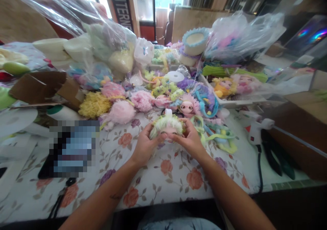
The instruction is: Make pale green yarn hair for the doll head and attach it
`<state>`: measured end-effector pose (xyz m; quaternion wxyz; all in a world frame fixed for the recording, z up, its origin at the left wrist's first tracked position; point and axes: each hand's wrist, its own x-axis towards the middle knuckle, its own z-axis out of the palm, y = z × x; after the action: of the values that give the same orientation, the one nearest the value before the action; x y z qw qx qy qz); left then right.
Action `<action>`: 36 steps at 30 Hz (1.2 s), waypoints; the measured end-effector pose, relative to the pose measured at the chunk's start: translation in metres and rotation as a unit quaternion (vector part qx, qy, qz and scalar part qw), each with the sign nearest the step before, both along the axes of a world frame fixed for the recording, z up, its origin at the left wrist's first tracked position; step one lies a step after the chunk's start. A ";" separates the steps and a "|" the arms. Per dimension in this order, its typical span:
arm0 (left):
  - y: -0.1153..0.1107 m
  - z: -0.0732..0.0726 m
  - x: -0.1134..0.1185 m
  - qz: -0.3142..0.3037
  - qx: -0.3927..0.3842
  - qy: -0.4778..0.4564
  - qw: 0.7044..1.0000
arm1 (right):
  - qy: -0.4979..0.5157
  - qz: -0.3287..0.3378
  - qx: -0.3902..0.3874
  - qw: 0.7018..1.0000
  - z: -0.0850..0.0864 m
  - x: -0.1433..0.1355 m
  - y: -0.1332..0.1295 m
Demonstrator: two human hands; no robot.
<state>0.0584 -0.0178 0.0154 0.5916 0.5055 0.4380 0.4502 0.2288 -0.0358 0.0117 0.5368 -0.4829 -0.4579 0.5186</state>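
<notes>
Between my two hands is a doll head [168,125] with pale green and white hair and a white tab on top. My left hand [150,138] grips its left side, thumb across the lower face. From the right, my right hand [188,137] holds it the same way, and the two thumbs nearly meet over the face. Just beyond lies a pink-haired doll head [187,107]. Close to my right hand, yellow-green and blue fuzzy strips [222,136] lie in a loose tangle.
Pink pompoms [122,111] and a yellow one [94,104] lie at the left, near an open cardboard box [41,87]. A blurred-out phone [73,150] rests on the floral tablecloth [167,185]. At right stand a glue gun [258,129] and a white tray [230,103] of dolls.
</notes>
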 end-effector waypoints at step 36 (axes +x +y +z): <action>0.008 -0.021 -0.010 0.058 0.521 0.332 0.784 | 0.137 -0.105 -0.009 0.985 -0.006 -0.005 0.006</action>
<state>0.0489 -0.0097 -0.0052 0.0291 0.8288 0.3341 0.4480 0.2239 -0.0302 0.0062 0.6413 -0.4579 -0.3222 0.5246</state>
